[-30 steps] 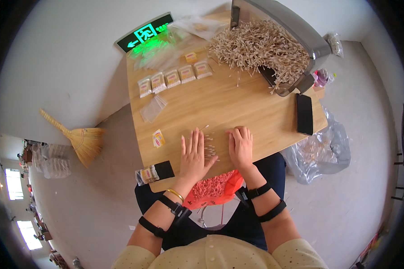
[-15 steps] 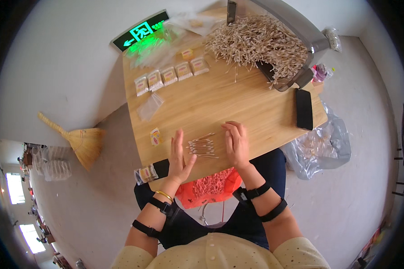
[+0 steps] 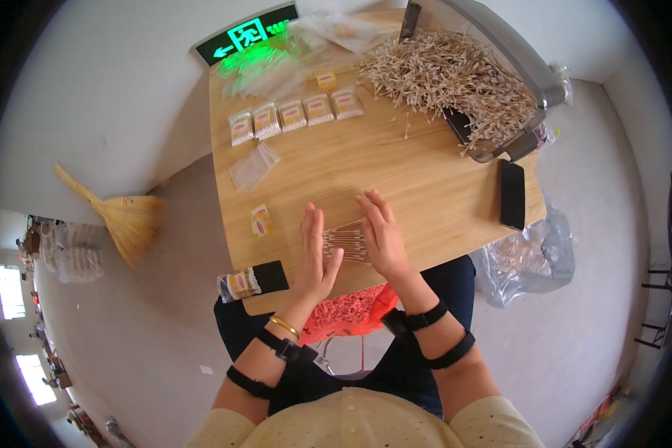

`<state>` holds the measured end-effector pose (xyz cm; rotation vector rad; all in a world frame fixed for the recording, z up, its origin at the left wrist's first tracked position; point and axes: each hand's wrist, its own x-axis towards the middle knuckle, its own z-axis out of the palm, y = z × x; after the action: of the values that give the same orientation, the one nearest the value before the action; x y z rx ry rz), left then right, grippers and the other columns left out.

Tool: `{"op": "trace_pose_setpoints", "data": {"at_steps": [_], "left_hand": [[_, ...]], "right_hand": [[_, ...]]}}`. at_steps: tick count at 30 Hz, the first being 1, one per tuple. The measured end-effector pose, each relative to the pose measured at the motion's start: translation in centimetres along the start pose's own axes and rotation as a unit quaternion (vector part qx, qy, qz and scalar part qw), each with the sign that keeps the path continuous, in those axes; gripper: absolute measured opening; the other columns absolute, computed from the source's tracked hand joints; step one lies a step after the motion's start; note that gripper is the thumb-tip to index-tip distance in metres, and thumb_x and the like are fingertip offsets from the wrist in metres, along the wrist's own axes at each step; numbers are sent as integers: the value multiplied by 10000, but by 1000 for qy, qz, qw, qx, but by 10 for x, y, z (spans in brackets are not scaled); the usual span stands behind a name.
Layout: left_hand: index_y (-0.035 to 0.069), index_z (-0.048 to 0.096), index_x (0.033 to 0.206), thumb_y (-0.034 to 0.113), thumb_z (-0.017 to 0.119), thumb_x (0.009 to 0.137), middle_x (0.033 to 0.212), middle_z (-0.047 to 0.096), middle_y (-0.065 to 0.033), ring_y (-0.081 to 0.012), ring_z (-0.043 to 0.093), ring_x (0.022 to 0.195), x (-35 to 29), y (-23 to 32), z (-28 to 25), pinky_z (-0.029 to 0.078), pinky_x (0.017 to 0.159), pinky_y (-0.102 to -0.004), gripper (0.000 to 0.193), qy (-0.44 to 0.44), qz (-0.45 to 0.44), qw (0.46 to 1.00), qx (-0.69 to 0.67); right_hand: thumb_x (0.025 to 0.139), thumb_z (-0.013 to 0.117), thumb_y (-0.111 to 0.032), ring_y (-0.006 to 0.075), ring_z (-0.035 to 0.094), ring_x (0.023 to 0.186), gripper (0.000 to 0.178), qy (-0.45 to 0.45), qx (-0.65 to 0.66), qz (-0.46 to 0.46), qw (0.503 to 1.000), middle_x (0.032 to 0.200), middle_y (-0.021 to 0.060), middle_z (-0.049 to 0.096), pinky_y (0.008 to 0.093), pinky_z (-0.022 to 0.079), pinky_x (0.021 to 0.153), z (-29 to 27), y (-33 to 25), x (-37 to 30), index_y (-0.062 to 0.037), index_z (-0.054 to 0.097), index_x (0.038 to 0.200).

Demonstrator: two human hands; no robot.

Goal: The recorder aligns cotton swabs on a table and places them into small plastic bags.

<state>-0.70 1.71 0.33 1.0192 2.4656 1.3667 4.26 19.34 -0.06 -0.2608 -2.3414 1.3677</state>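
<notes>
A small row of cotton swabs (image 3: pixel 345 243) lies on the wooden table (image 3: pixel 321 168) near its front edge, sticks running sideways. On the left of the row, my left hand (image 3: pixel 319 257) stands on edge with its fingers stretched out. My right hand (image 3: pixel 383 237) flanks the other side, fingers extended, its palm side at the swab ends. Both hands seem to touch the tips, gripping nothing. Left of them lies a small yellow-and-white card (image 3: pixel 261 220). A filled swab packet (image 3: pixel 240 285) rests by a black flat object (image 3: pixel 272 276) at the front left corner.
A grey bin (image 3: pixel 539 82) on its side spills a heap of loose swabs (image 3: pixel 455 82) at the back right. Several filled packets (image 3: pixel 293 114) line the back left, near clear bags (image 3: pixel 255 166). A black phone (image 3: pixel 511 194) lies at the right edge. A red bag (image 3: pixel 351 312) hangs below.
My hands have come closer together around the swabs, the right one moving left. The swabs now sit more evenly between my palms. The whole view has shifted slightly.
</notes>
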Motion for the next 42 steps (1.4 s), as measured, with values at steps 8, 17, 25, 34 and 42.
{"op": "trace_pose_setpoints", "data": {"at_steps": [8,17,25,34,42], "left_hand": [[-50,204,1600,634,438,1004,1691,184,-203,-304,124,1589,-14,13,15,35,1267,-570,937,-147,13,930,336],[-43,177,1609,592,502,980,1690,187,-207,-308,119,1590,-9,14,21,27,1265,-581,950,-134,5,935,329],[-32,196,1608,614,491,978,1683,225,-178,-299,167,1579,-10,13,23,33,1265,-586,950,-121,7,935,334],[-17,243,1596,575,531,978,1641,310,-164,-326,257,1544,-8,11,22,62,1261,-606,903,-96,18,947,307],[3,319,1563,544,513,1003,1614,338,-158,-347,256,1540,0,7,12,59,1258,-616,802,-85,45,949,300]], "right_hand": [[985,520,-56,418,459,1387,359,3,-104,-25,994,1409,229,525,504,372,1166,-16,15,-12,-6,587,1334],[1013,529,-180,307,397,1457,407,-104,-227,-81,965,1485,113,513,491,236,1250,-15,5,-26,-55,580,1396],[1006,535,-158,330,432,1416,396,-101,-143,-56,983,1438,133,548,500,273,1229,-27,7,-30,-26,590,1375],[990,536,-180,314,425,1415,427,-96,-193,-48,975,1466,142,506,497,266,1233,-37,4,-39,-26,565,1387],[965,585,-220,330,329,1495,590,-134,-265,-23,955,1572,153,405,513,193,1263,-46,2,-50,-19,441,1501]]}}
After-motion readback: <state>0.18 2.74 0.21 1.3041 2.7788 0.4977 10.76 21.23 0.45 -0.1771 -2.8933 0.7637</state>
